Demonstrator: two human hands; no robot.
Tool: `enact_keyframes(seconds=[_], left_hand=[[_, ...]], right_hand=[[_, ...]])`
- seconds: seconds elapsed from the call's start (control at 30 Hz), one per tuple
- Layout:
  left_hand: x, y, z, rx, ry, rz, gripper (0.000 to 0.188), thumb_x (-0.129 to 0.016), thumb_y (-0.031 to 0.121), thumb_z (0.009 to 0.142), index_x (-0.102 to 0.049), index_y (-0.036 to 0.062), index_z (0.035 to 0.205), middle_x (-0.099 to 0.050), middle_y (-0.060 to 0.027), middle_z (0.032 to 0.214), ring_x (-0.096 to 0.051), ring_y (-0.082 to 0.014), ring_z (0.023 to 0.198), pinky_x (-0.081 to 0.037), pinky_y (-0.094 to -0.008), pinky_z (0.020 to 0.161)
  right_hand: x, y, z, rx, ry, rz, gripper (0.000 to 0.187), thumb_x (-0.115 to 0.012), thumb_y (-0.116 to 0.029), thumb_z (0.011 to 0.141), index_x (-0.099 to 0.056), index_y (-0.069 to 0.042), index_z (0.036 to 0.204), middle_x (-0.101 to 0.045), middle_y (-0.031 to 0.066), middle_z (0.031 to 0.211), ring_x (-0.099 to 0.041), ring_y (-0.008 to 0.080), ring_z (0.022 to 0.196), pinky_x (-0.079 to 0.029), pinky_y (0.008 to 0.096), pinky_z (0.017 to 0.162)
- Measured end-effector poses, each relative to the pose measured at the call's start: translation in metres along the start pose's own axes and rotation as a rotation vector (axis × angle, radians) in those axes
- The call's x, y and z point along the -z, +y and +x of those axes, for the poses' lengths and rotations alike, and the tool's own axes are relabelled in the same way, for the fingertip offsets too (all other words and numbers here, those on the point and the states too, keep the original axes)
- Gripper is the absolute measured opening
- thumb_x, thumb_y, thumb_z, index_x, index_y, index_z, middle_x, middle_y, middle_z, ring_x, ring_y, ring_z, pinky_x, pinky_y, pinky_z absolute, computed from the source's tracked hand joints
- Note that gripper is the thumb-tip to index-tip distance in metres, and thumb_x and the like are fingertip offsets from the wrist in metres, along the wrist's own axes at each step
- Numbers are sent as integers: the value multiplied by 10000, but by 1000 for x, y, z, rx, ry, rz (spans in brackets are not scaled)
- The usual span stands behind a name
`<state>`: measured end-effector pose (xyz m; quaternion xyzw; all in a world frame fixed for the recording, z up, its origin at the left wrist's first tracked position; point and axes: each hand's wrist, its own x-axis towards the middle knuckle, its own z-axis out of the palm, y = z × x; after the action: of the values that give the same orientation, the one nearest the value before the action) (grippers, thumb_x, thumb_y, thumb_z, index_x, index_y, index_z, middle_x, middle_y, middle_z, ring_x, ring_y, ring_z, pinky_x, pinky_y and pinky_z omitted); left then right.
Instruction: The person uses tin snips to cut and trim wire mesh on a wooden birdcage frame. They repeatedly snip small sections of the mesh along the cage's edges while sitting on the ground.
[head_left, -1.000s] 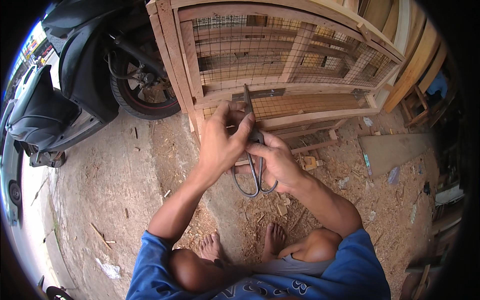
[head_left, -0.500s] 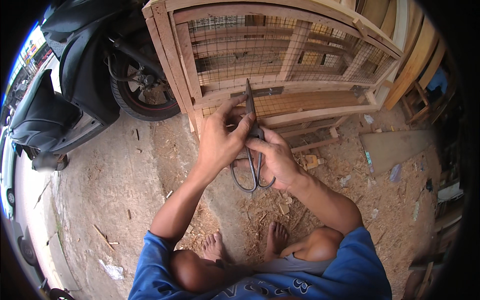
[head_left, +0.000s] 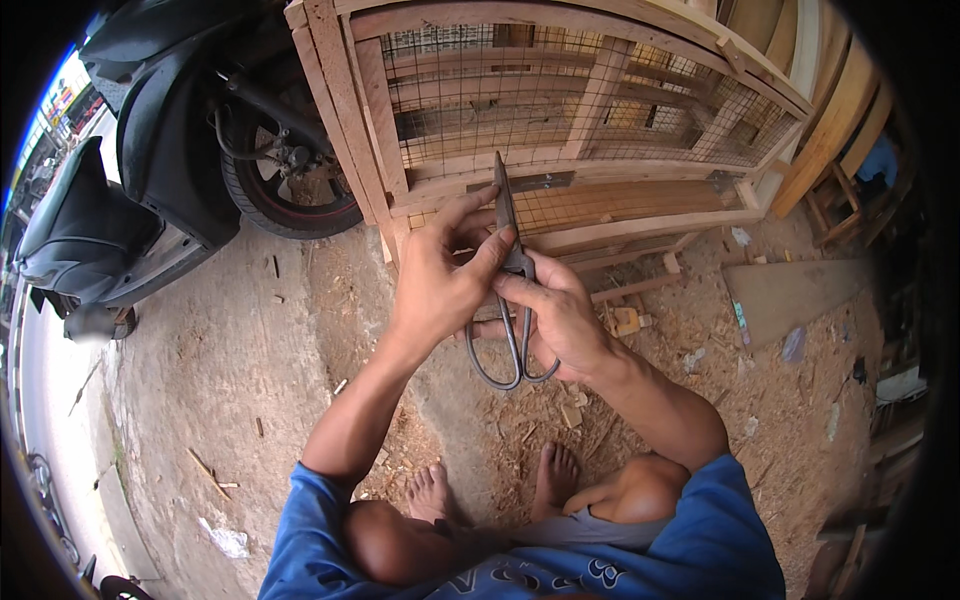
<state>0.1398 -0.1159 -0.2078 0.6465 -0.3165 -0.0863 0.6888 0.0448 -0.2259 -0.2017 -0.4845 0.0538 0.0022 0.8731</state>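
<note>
A pair of dark metal scissors (head_left: 508, 215) with large looped handles is held up in front of me, its blades together and pointing away. My left hand (head_left: 447, 270) pinches the blades between thumb and fingers. Around the pivot and upper handles is my right hand (head_left: 562, 312), its thumb pressed near the joint and some fingers hidden behind the loops. Just beyond the blade tips stands a wooden frame cage (head_left: 560, 240) with wire mesh (head_left: 480, 110) across its openings.
A black motor scooter (head_left: 170, 150) is parked at the left beside the cage. Wood shavings and offcuts (head_left: 570, 415) litter the concrete floor. Planks (head_left: 830, 130) lean at the far right, near a flat board (head_left: 800, 295). My bare feet (head_left: 553, 480) are close below.
The scissors and both hands keep nearly the same grip and place. The view has shifted very slightly, and beyond the scooter the passing traffic has changed.
</note>
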Motion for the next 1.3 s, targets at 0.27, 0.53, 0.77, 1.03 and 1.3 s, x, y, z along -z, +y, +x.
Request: enact_keyframes(seconds=[0.27, 0.53, 0.77, 1.03, 1.3], left_hand=[[-2, 5, -1, 86, -35, 89, 455, -681, 80, 929, -546, -58, 1340, -710, -167, 1093, -659, -141, 970, -542, -277, 852], [0, -8, 2, 6, -16, -45, 472, -700, 146, 913, -571, -15, 1338, -724, -191, 1069, -690, -185, 990, -554, -307, 828], [8, -10, 5, 19, -85, -38, 489, -675, 34, 928, -505, -61, 1376, -687, -156, 1155, -646, -127, 978, -542, -259, 833], [17, 1, 6, 142, -122, -245, 483, -661, 125, 956, -497, -62, 1369, -678, -171, 1172, -636, -85, 818, -512, -209, 660], [10, 5, 4, 143, 9, -246, 298, -666, 66, 943, -556, -54, 1192, -699, -85, 915, -638, -86, 766, -508, -216, 660]], right_hand=[[4, -1, -1, -16, 9, -24, 343, -460, -81, 1013, -448, 37, 1335, -580, 173, 1250, -634, 258, 1115, -597, 495, 894], [4, 3, 3, 20, 7, -145, 344, -437, -89, 1030, -428, 30, 1353, -566, 167, 1250, -629, 239, 1119, -613, 462, 870], [-3, 8, 4, 73, 11, -44, 323, -461, -84, 1016, -439, 46, 1311, -573, 162, 1201, -639, 243, 1076, -622, 447, 852], [-1, 6, 5, 74, -42, 195, 282, -503, -127, 998, -517, 45, 1221, -612, 148, 1066, -680, 267, 941, -615, 473, 836], [13, 7, -2, -91, -65, -94, 250, -535, -123, 1003, -540, 58, 1176, -633, 155, 1064, -677, 271, 1006, -607, 479, 866]])
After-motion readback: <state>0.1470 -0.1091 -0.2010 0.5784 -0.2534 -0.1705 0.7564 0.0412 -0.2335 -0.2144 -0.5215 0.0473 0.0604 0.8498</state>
